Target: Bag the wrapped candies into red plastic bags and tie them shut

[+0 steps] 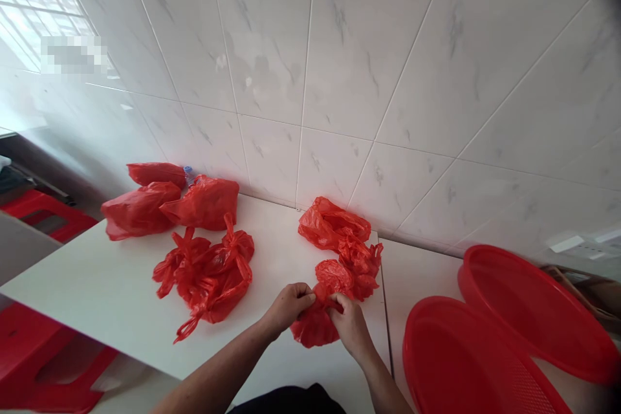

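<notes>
Near the front of the white table [272, 259], a red plastic bag [315, 328] sits between my hands. Its gathered upper part is pinched by the closed fingers of my left hand [291, 305] on one side. On the other side my right hand [347, 318] grips the same bag, fingers closed. Just beyond them lie crumpled red bags [361, 262] and a looser red bag [332, 223] by the wall. What the bag in my hands contains is hidden.
Left on the table are several knotted red bags [213, 284] and fuller red bags [201, 204], with a blue-capped bottle [188, 172] behind. Two red baskets [446, 349] stand at the right. Red stools [29, 349] are at the left. A tiled wall [272, 155] runs behind.
</notes>
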Tool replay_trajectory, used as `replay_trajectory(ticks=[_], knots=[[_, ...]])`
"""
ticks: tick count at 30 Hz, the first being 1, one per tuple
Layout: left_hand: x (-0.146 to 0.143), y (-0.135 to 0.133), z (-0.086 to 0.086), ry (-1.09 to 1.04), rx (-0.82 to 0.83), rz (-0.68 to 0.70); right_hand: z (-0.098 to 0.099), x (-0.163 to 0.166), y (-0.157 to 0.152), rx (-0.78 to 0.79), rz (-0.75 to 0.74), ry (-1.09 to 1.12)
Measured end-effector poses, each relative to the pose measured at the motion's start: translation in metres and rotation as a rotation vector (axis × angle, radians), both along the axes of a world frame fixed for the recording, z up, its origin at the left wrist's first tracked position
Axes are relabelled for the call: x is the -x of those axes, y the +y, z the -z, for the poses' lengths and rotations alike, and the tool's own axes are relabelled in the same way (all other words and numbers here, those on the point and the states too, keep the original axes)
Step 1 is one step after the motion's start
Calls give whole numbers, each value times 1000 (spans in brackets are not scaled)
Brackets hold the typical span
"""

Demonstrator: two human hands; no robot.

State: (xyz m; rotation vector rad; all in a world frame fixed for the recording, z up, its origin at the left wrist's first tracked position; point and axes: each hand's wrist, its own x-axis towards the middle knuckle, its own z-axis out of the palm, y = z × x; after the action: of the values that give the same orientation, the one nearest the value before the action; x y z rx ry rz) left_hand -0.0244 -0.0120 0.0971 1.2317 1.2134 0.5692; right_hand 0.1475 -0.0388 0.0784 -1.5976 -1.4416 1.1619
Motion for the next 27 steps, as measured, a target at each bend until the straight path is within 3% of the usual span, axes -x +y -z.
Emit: replay_trajectory(ticks=[7, 11, 14, 16, 19, 21, 23, 27], knots=[[6, 18, -19, -205, 59, -38, -18, -21, 13, 99, 22, 373], [-6, 30, -38, -274, 22, 7, -48, -18, 20, -4, -45, 293], [-13, 35, -49, -319, -28, 11, -58, -13, 28, -3, -88, 193], [-11, 37, -49, -356, -115, -70, -54, -15, 33, 12, 0, 250], [-3, 36, -37, -307, -222, -244, -42, -27, 35, 56, 197, 582], [-1, 32, -25, -242, -117, -255, -35, -36, 34, 114, 259, 785], [-6, 24, -16, -285, 80, -156, -31, -43, 31, 155, 268, 898], [-34, 7, -16, -688, 318, 101, -25, -49, 25, 182, 274, 939]])
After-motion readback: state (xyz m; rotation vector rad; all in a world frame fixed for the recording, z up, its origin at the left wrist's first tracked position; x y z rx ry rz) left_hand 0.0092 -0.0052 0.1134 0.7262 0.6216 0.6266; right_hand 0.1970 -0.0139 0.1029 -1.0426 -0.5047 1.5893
